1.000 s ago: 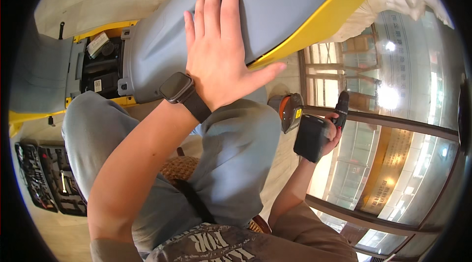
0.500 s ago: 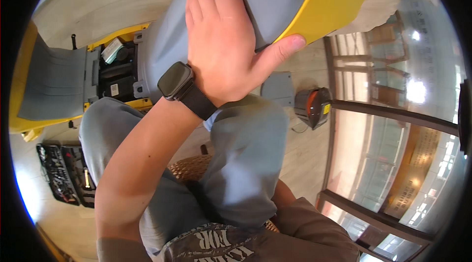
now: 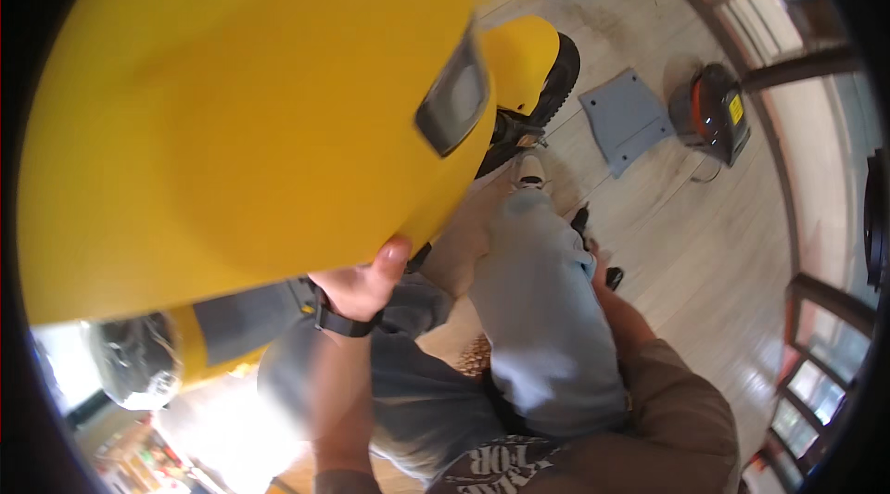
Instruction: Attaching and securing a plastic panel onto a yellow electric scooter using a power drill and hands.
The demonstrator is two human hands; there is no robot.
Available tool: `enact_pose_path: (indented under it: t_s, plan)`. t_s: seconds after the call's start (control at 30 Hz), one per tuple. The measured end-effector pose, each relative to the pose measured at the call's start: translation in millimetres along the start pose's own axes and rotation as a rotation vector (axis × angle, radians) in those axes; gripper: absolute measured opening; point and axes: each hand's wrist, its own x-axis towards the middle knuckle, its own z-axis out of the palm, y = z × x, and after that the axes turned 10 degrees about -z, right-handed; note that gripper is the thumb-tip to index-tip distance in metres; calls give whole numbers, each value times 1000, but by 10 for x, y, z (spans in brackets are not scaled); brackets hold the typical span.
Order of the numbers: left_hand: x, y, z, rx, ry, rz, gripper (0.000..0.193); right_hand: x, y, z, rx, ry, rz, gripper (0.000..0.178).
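Note:
A large yellow scooter front panel (image 3: 278,123) fills the upper left, with a dark-framed, grey-lensed lamp (image 3: 454,100) near its right edge. My left hand (image 3: 363,285), wearing a black watch, grips the panel's lower edge. The thumb lies on the yellow face; the fingers curl out of sight behind. Beyond the panel stands the scooter's front wheel (image 3: 560,77) under a yellow mudguard (image 3: 519,54). My right hand (image 3: 599,262) is low beside my right knee, closed around a black tool (image 3: 581,221) whose kind I cannot make out; my leg partly hides it.
A grey flat cover plate (image 3: 626,120) lies on the floor at the right, beside a black and red case-like object (image 3: 714,114) with a yellow label. The scooter's grey and yellow rear part (image 3: 246,323) is at the lower left. Glazed dark-framed doors (image 3: 825,86) line the right side.
The view has swung toward the scooter's front. My left hand has gone from lying flat on the grey panel to gripping the yellow panel's edge. My right hand has come into sight.

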Motion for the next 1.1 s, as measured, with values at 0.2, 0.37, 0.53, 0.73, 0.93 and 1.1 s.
enact_pose_path:
  t_s: [0.2,0.37,0.53,0.73,0.93,1.1]
  plan:
    - [30,-121,63,82,167,164,62,269,-102,41,78,11,67,98]
    - [48,-205,28,170,166,201,69,403,26,146,177,-76,192,99]
    - [43,-292,68,74,277,210,79,581,-577,-422,246,67,349,69]
    - [80,-328,81,1,148,271,84,585,-2633,-2623,1819,272,-206,33]
    - [122,-227,112,79,132,287,96,219,-4739,-2824,1449,118,49,21]
    - [120,-218,148,51,140,298,96,387,-4931,-2145,815,-303,-71,38]
